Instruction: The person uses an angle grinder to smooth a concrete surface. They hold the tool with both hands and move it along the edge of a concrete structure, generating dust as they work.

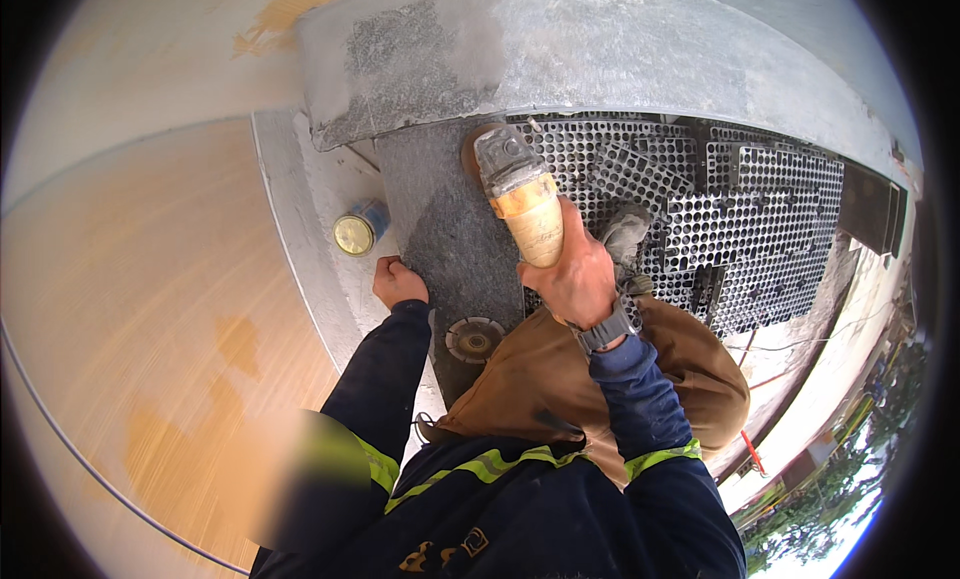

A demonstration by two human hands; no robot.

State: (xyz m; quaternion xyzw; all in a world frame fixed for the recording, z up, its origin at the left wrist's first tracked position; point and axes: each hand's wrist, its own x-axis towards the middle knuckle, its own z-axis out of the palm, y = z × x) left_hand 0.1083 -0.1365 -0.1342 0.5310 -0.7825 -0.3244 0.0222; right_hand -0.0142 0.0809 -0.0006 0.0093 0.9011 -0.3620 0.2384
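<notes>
My right hand point(578, 279) is wrapped round the body of a worn angle grinder point(530, 217), its casing yellowish and its head grey. The grinder's head reaches over the far end of a dark grey stone slab point(440, 194), and a brown disc point(470, 155) shows at its left side. From here I cannot tell whether that disc touches the slab. My left hand point(398, 283) is closed in a loose fist at the slab's left edge, with nothing visible in it. A round segmented cutting disc point(474, 340) lies on the slab's near part, by my leg.
A blue can with a yellowish lid point(354, 235) stands left of the slab. Black perforated plastic panels point(735, 229) cover the ground at right, where my shoe point(627, 231) rests. A grey stone ledge point(640, 54) runs across the far side. An orange-tan wall point(170, 279) rises at left.
</notes>
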